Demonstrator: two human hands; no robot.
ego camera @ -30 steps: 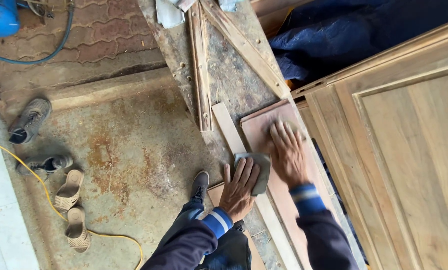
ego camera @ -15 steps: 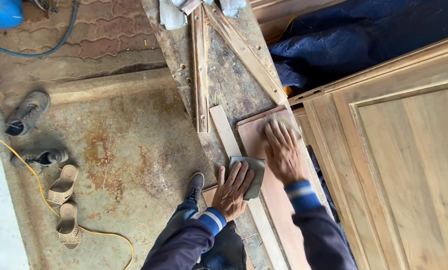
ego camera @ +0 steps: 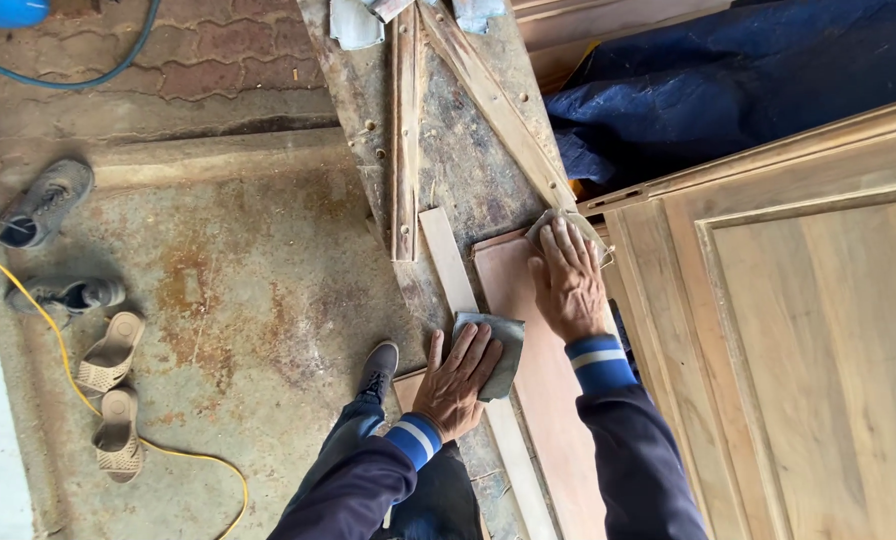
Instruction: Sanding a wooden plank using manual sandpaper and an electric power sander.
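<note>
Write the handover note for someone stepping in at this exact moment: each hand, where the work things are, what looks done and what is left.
Left hand: flat on a grey sanding sheet, pressing it to the near edge of the reddish board.
Right hand: flat on a second grey sheet at the board's far corner.
The board lies on the worn workbench, beside a pale wood strip. A wooden door panel stands to the right.
Done: cannot tell how much is sanded.
Left: probably the board's middle.
</note>
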